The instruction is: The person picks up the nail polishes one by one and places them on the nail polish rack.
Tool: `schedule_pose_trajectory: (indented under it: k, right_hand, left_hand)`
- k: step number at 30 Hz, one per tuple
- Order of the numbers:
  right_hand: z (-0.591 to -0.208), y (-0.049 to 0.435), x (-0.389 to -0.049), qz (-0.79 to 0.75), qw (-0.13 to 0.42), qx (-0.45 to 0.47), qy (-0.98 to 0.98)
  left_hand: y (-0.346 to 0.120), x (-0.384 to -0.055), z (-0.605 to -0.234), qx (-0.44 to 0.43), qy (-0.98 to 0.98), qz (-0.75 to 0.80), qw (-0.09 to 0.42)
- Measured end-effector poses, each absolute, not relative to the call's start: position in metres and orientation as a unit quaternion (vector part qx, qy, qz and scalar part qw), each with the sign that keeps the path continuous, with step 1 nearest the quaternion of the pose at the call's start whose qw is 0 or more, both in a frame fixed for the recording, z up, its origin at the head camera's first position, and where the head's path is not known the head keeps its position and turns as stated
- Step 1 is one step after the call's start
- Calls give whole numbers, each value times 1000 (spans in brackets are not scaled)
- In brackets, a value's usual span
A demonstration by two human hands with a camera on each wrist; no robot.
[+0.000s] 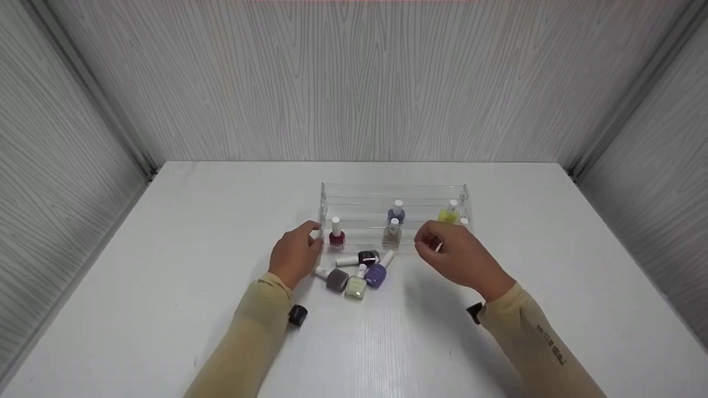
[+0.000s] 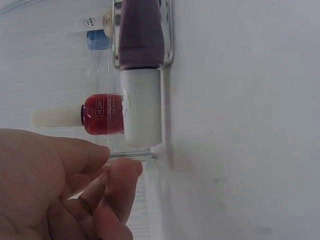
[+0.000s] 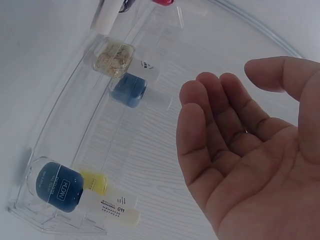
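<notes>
A clear acrylic tiered rack (image 1: 395, 190) holds upright nail polish bottles. My left hand (image 1: 293, 254) is at its left end, fingertips right at the end panel, beside the red nail polish (image 2: 103, 114). My right hand (image 3: 250, 135) hovers over the rack's right part, fingers loosely bent and nothing in them. Near it are a dark blue nail polish (image 3: 59, 186), largely hidden by this hand in the head view, and a yellow one (image 1: 447, 215). A glittery beige bottle (image 1: 392, 236) and a blue one (image 1: 396, 214) stand mid-rack.
Several bottles lie loose before the rack: a dark one (image 1: 366, 258), a greyish one (image 1: 337, 280), a pale green one (image 1: 355, 288) and a purple one (image 1: 376, 275). The white table (image 1: 354, 354) is enclosed by wood-grain panels (image 1: 354, 83) behind and at both sides.
</notes>
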State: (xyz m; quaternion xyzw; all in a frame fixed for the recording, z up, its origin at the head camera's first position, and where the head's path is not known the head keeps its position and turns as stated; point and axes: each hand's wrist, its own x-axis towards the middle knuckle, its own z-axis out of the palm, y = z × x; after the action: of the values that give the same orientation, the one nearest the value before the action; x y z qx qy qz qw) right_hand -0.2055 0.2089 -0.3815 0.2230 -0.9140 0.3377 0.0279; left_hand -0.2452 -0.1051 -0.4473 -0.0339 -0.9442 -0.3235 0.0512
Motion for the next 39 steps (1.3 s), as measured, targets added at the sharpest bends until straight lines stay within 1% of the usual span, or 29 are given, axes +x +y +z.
schedule_pose_trajectory:
  k: [10, 24, 39]
  right_hand:
    - [-386, 207, -209, 328, 29, 216, -919]
    - [-390, 201, -209, 301, -16, 206, -931]
    - [-409, 170, -207, 251, -50, 248, -934]
  left_hand:
    - [-108, -247, -450, -28, -947, -314, 57]
    - [-108, -247, -447, -35, -946, -318, 58]
    - [-105, -247, -446, -28, -943, -326, 55]
